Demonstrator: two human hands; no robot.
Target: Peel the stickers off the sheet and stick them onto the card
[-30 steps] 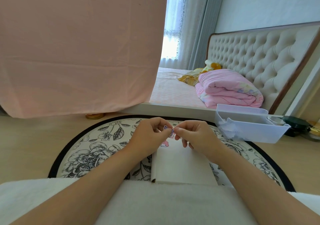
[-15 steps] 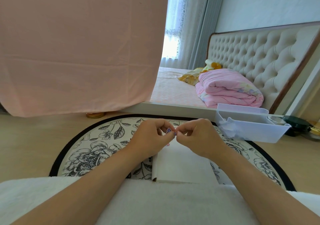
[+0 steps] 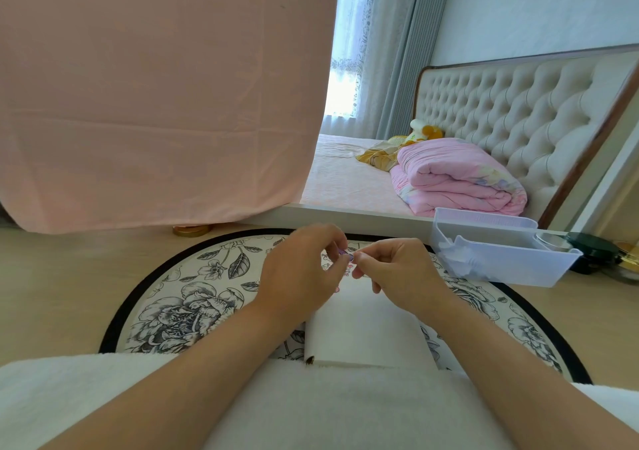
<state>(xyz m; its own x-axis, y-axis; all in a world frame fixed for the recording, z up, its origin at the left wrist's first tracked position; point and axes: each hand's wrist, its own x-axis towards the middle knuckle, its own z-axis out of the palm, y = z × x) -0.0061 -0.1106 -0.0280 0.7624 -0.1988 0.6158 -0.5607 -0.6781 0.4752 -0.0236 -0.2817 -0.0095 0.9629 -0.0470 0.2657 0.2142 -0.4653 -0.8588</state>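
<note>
Nearest me, the white card [image 3: 366,332] lies on the floral mat [image 3: 193,297], its near edge meeting the white towel [image 3: 311,408] at six o'clock. Over the card's far edge, my left hand [image 3: 301,269] and right hand [image 3: 397,269] meet, curled fingertips pinching a small purple sticker [image 3: 345,255] between them. A pale plastic bin [image 3: 501,259] sits beyond at two o'clock.

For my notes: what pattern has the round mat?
The round mat has black-and-white flowers and a black border; head view.
</note>
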